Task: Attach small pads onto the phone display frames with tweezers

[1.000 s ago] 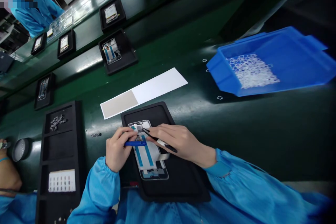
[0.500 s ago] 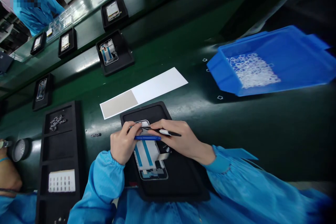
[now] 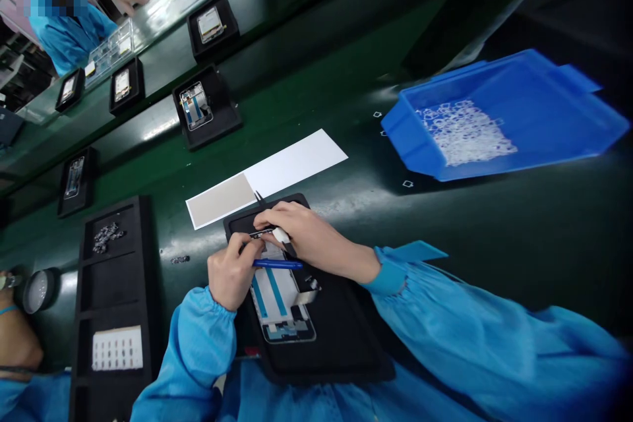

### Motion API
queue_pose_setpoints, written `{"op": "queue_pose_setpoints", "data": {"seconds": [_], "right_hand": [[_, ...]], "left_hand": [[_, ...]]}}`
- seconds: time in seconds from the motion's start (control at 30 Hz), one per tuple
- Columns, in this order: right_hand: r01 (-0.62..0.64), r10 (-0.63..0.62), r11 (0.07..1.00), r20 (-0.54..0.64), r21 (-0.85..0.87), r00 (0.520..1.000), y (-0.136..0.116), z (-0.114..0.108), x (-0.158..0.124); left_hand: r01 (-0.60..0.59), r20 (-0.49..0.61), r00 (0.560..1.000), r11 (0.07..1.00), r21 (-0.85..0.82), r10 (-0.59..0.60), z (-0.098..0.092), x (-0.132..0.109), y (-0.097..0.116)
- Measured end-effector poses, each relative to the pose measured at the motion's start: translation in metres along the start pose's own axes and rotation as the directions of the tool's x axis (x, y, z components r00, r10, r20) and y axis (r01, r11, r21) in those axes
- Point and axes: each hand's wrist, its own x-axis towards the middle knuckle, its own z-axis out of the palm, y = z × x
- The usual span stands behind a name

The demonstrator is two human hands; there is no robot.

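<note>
A phone frame [image 3: 273, 290] with two blue strips lies in a black tray [image 3: 341, 343] before me. My left hand [image 3: 233, 270] is closed around a blue pen-like stick [image 3: 279, 264] that points right across the frame. Its fingertips are at the frame's top end, by a small dark part [image 3: 260, 234]. Above that end, my right hand [image 3: 309, 237] is closed on black tweezers [image 3: 260, 198] with a white patch on the handle; their tips point away to the upper left. The right fingertips meet the small part too. My hands hide the frame's top edge.
A white card [image 3: 301, 155] lies behind the tray. At right stands a blue bin [image 3: 554, 112] of small white pieces. A compartmented black tray [image 3: 141, 277] is at left, near another person's arm [image 3: 20, 336]. Farther back are several black trays with phone parts [image 3: 212, 112].
My right hand has moved left and up over the frame's top end. The tweezers have turned, so their tips now point away past my fingers. The left hand stays with the blue stick.
</note>
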Motion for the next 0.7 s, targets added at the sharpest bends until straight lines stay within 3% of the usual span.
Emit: {"op": "queue_pose_setpoints", "data": {"seconds": [0.23, 0.37, 0.5, 0.6, 0.7], "right_hand": [[-0.018, 0.021, 0.997, 0.041, -0.069, 0.999, 0.001, 0.01, 0.002], [-0.007, 0.009, 0.996, 0.022, -0.088, 1.0, 0.002, 0.011, 0.001], [-0.006, 0.013, 0.988, -0.046, 0.156, 0.999, 0.0, 0.003, 0.002], [0.01, 0.039, 0.912, -0.11, 0.411, 0.993, -0.007, -0.006, -0.001], [-0.064, 0.116, 0.827, -0.058, 0.559, 0.992, -0.017, -0.012, -0.006]], "left_hand": [[-0.017, 0.045, 0.999, 0.999, -0.034, 0.018, 0.003, 0.002, 0.0], [0.014, 0.026, 1.0, 0.988, -0.152, -0.01, -0.004, -0.003, 0.001], [0.085, -0.09, 0.989, 0.953, -0.291, -0.116, -0.014, -0.01, 0.004], [0.076, -0.186, 0.972, 0.945, -0.318, -0.141, -0.02, -0.012, 0.008], [0.029, -0.33, 0.935, 0.954, -0.299, -0.132, -0.023, -0.011, 0.01]]}}
